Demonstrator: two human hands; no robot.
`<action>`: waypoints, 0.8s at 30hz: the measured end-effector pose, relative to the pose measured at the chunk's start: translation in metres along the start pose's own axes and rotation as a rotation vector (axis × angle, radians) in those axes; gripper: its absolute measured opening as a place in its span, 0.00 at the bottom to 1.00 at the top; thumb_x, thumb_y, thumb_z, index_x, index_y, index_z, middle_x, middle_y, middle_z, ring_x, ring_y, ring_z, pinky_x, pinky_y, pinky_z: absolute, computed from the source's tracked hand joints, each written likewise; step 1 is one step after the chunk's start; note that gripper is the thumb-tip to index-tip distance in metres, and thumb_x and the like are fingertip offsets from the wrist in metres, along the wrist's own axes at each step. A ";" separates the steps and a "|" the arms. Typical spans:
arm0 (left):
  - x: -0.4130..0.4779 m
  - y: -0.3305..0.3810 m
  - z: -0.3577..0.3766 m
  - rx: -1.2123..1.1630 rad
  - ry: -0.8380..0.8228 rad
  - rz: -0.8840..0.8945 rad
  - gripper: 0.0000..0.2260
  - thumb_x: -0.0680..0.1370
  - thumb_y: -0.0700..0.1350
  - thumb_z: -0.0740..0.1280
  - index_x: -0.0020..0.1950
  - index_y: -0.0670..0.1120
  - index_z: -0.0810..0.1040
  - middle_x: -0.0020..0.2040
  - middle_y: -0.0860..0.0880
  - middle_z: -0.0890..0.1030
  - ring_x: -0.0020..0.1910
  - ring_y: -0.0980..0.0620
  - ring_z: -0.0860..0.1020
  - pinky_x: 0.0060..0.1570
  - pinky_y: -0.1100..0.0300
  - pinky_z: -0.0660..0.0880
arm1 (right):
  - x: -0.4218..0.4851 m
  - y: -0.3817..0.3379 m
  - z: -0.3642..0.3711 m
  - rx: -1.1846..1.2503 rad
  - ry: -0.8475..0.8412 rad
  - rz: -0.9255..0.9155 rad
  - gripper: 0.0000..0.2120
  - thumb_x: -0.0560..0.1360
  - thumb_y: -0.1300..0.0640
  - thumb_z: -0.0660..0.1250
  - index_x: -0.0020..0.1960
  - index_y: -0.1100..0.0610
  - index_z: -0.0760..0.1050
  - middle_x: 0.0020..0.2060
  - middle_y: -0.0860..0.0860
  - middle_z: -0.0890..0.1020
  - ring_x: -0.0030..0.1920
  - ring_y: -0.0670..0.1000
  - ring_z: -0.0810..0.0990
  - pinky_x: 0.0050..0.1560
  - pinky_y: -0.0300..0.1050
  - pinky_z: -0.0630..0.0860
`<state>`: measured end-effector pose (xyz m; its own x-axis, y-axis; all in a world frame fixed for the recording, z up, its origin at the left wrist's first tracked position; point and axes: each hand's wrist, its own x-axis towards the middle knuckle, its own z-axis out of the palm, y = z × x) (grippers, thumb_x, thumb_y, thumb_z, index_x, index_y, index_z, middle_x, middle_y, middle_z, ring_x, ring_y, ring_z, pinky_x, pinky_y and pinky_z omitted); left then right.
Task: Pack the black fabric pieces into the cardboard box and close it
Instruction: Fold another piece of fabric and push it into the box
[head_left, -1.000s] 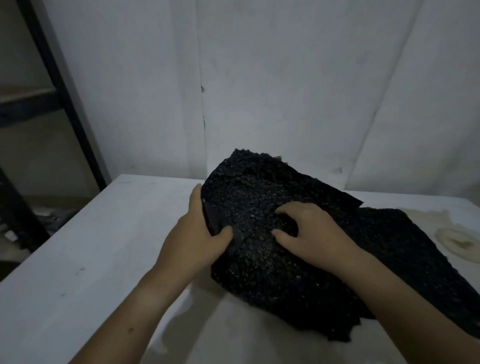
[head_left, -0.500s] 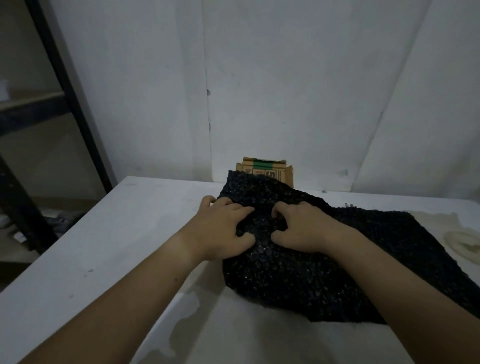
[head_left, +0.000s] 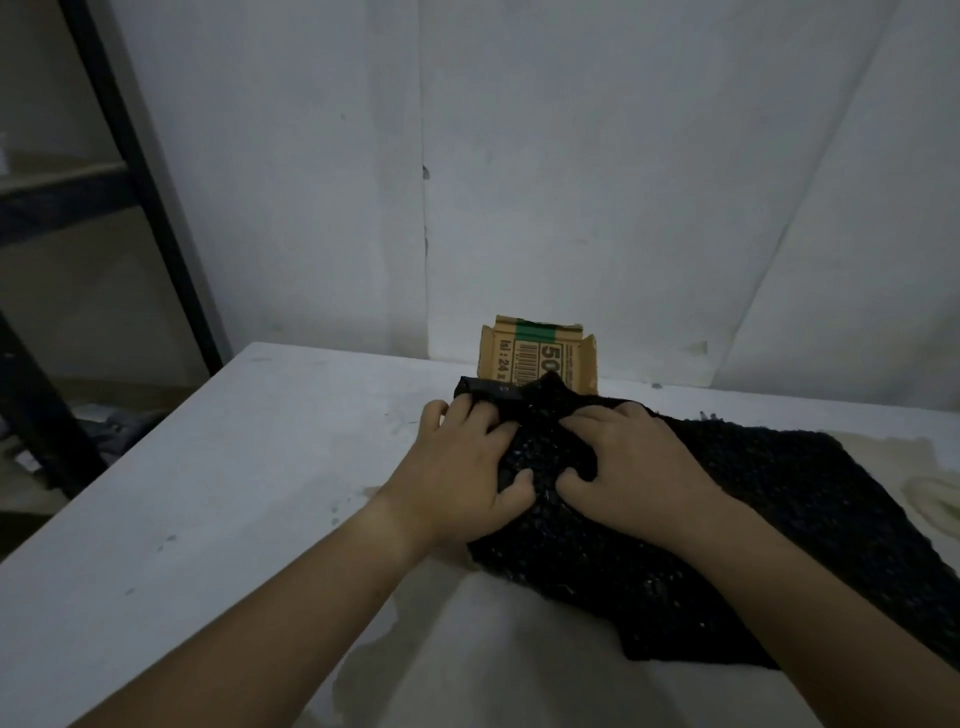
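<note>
Black fabric (head_left: 779, 519), coarse and bumpy, lies on the white surface (head_left: 208, 519) from the centre to the right edge of the frame; its far left corner is rolled and reaches just in front of the cardboard box (head_left: 535, 353); whether it touches the box cannot be told.

Left hand (head_left: 462, 478) and right hand (head_left: 634, 467) sit side by side at frame centre; each grip is closed down, fingers curled into the bunched cloth, thumbs pressed in from the near side.

Risks, as judged:
- box looks small against the cloth; a loose bundle may not fit, or may hold the flaps apart at closing
- bunch likely to spring open once the grip slackens; the long part at lower right is not gathered and would drag
- box looks light and nothing holds it; pushing cloth in could slide it to the wall or tip it
- upright flaps could fold inward under the cloth, or catch the rough weave

Count: hands, two; box, one, open at the top; fabric, one dark mass, separate pieces not distinguishable; pale mark (head_left: 935, 499) at right edge, one; dark shelf frame (head_left: 140, 182) at upper left, one.
</note>
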<state>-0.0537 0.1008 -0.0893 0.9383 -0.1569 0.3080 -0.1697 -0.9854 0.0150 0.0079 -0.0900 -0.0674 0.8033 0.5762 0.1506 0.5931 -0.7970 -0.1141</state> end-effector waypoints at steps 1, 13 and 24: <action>-0.001 0.001 0.002 -0.005 0.036 0.004 0.29 0.75 0.63 0.47 0.64 0.50 0.76 0.61 0.51 0.71 0.64 0.50 0.66 0.63 0.54 0.59 | 0.000 0.000 0.003 0.022 -0.026 -0.003 0.29 0.72 0.41 0.59 0.72 0.46 0.70 0.67 0.43 0.75 0.62 0.53 0.70 0.63 0.50 0.70; -0.002 0.003 0.010 -0.065 0.124 -0.026 0.14 0.75 0.60 0.57 0.46 0.50 0.69 0.45 0.52 0.78 0.77 0.45 0.60 0.73 0.45 0.52 | -0.009 0.002 0.006 -0.050 0.233 0.034 0.35 0.67 0.35 0.62 0.69 0.53 0.71 0.64 0.50 0.74 0.62 0.56 0.72 0.61 0.54 0.72; 0.017 0.002 0.007 -0.093 -0.156 -0.070 0.44 0.69 0.69 0.45 0.79 0.46 0.60 0.68 0.46 0.75 0.78 0.40 0.54 0.74 0.43 0.40 | 0.009 0.004 -0.007 -0.170 -0.040 -0.037 0.44 0.63 0.31 0.49 0.74 0.48 0.66 0.71 0.44 0.70 0.68 0.57 0.64 0.68 0.52 0.59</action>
<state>-0.0356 0.0957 -0.0911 0.9830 -0.1037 0.1518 -0.1226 -0.9851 0.1209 0.0172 -0.0887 -0.0591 0.7846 0.6098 0.1122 0.6073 -0.7923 0.0592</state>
